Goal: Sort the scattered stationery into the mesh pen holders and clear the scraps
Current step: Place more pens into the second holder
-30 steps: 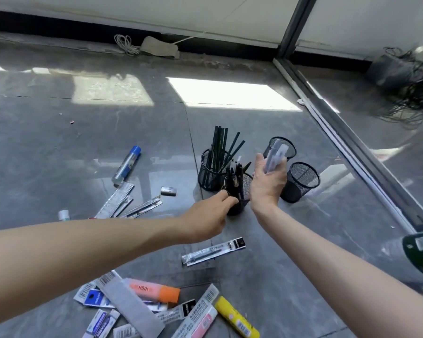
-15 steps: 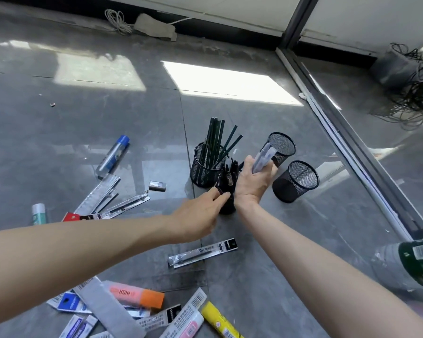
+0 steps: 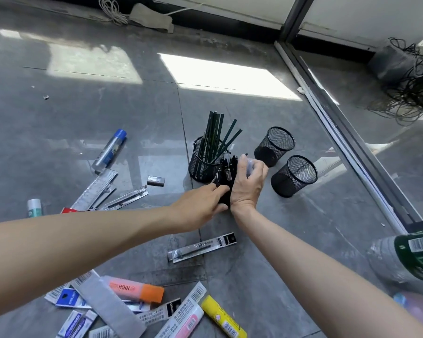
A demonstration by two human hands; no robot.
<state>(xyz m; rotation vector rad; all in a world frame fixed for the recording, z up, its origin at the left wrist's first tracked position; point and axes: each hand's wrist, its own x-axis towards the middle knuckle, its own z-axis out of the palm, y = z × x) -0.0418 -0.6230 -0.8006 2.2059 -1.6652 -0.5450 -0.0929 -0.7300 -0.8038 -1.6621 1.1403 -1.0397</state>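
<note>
Grey tiled floor with torn packets scattered at left. My left hand curls round the black mesh holder crammed with pens. My right hand, just beside it, clutches a clear plastic wrapper over it. Further right stand two empty holders.

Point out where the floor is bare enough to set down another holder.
Bare: the floor behind the pencil holder and empty holders, toward the sunlit patch; also between the right forearm and the bottle. Crowded: the packets around the orange highlighter, bottom left.
</note>
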